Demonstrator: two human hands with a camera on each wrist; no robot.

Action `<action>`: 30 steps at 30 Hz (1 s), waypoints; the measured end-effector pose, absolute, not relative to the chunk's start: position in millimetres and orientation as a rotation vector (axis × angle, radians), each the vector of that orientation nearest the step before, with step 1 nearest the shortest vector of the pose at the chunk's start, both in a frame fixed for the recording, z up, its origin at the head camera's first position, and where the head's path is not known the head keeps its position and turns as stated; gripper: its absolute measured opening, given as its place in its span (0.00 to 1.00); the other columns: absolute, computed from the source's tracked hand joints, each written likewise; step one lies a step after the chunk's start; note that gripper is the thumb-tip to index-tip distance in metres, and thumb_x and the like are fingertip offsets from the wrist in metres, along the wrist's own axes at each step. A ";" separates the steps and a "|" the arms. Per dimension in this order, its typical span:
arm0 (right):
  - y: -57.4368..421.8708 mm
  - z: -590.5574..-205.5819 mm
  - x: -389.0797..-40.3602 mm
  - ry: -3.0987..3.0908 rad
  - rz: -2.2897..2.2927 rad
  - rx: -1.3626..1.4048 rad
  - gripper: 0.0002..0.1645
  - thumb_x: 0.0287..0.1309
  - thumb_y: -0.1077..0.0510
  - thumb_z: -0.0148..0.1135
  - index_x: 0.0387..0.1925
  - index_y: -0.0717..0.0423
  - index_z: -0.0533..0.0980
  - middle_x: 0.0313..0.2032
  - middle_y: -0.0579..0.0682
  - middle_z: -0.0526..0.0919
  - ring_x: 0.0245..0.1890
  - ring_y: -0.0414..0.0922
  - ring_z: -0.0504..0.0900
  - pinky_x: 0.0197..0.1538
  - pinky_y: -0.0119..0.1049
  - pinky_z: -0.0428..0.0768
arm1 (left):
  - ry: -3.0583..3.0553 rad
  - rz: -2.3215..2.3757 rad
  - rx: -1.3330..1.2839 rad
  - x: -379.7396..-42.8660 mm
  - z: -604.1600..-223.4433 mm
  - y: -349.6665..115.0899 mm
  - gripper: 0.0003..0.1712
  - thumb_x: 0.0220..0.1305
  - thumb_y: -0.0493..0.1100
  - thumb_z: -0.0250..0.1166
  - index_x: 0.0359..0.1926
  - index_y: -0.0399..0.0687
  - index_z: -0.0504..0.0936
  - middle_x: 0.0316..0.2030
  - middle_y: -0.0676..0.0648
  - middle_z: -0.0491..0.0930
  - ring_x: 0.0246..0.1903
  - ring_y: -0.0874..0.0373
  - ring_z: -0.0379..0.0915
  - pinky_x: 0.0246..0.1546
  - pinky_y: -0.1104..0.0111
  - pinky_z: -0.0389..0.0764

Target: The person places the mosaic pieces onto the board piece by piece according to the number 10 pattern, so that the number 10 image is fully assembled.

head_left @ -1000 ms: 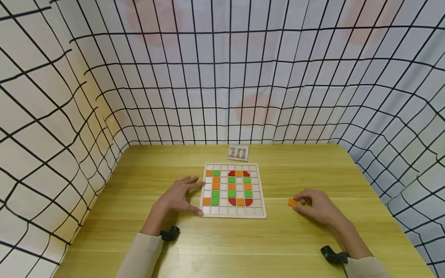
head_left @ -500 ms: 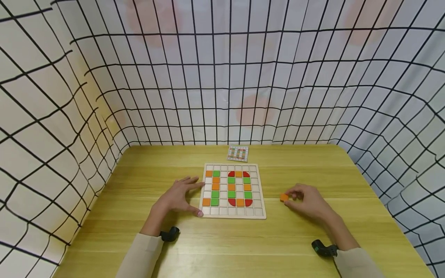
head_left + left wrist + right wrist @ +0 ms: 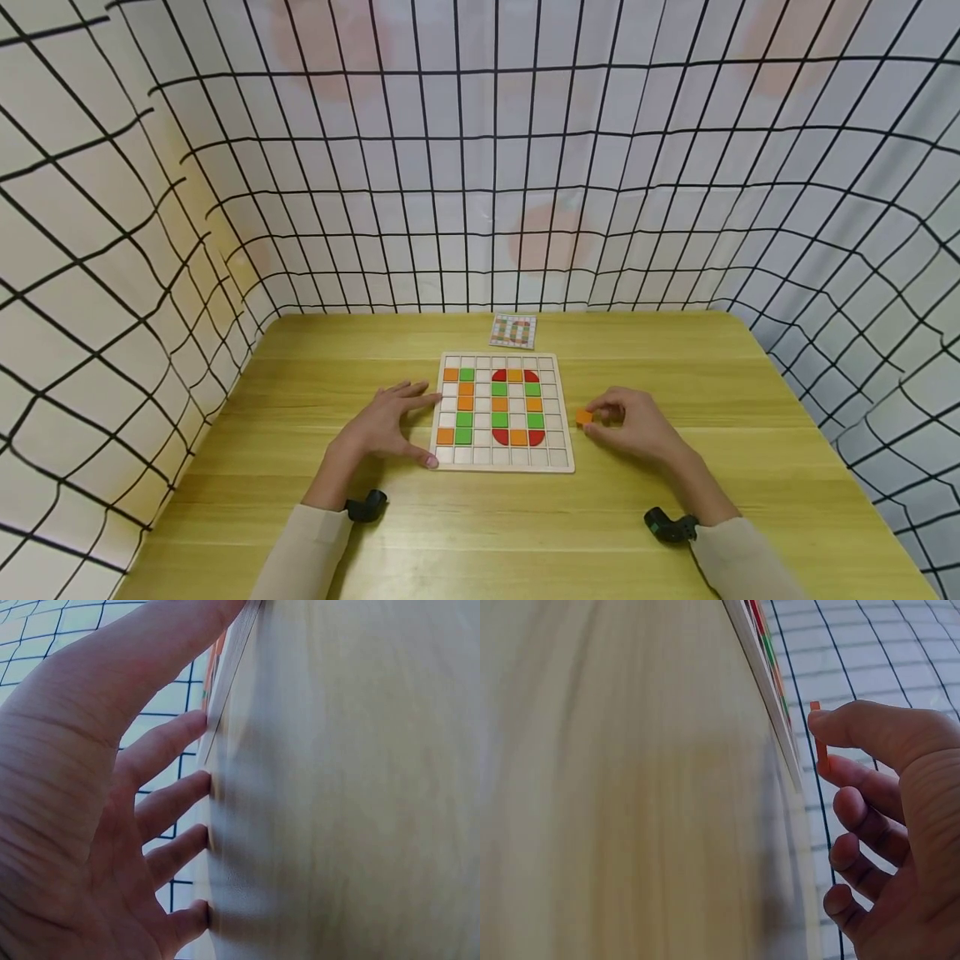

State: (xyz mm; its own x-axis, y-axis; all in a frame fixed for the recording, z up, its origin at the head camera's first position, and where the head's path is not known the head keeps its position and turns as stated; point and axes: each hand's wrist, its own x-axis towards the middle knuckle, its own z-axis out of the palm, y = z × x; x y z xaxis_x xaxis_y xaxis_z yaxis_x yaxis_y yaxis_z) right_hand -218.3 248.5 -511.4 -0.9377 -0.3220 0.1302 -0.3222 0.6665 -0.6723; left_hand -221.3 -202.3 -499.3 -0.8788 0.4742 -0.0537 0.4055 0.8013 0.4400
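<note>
A square wooden grid board [image 3: 557, 457] lies on the table, with orange, green and red tiles set in its cells. The tiles form a "1" on the left and a "0" on the right. My left hand [image 3: 386, 422] is spread at the board's left side, thumb at the lower left corner and index finger at the left edge. Just off the right edge, my right hand [image 3: 637, 425] pinches an orange square tile [image 3: 583, 418] between thumb and index finger. The right wrist view shows that tile [image 3: 821, 742] edge-on, raised above the table, with the other fingers curled loosely.
A small printed card [image 3: 513, 331] with a coloured grid pattern lies behind the board. The wooden table [image 3: 480, 533] is enclosed at the back and sides by white walls with a black grid net [image 3: 480, 187].
My right hand has moved left and slightly away from me, bringing the orange tile from well right of the board to close beside its right edge. My left hand has stayed put.
</note>
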 end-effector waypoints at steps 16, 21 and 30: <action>179.3 -511.0 -228.8 -2.748 1.216 0.811 0.13 0.50 0.52 0.81 0.37 0.49 0.87 0.29 0.44 0.79 0.31 0.41 0.73 0.34 0.29 0.71 | 2.820 0.656 0.685 -221.7 -499.6 -202.8 0.63 0.35 0.77 0.80 0.75 0.65 0.71 0.79 0.43 0.60 0.80 0.35 0.48 0.76 0.31 0.46; 158.5 -511.9 -229.9 -2.719 1.190 0.870 0.12 0.50 0.50 0.80 0.36 0.47 0.87 0.26 0.43 0.77 0.29 0.39 0.73 0.34 0.30 0.70 | 2.821 0.652 0.683 -221.6 -499.4 -203.1 0.64 0.35 0.77 0.80 0.75 0.65 0.70 0.79 0.44 0.60 0.80 0.35 0.48 0.75 0.31 0.46; 125.9 -512.7 -225.2 -2.754 1.158 0.918 0.13 0.51 0.48 0.80 0.37 0.47 0.87 0.27 0.41 0.79 0.30 0.39 0.74 0.36 0.30 0.74 | 2.821 0.659 0.687 -221.0 -499.5 -203.6 0.63 0.36 0.77 0.80 0.75 0.65 0.70 0.79 0.43 0.61 0.80 0.35 0.48 0.75 0.30 0.47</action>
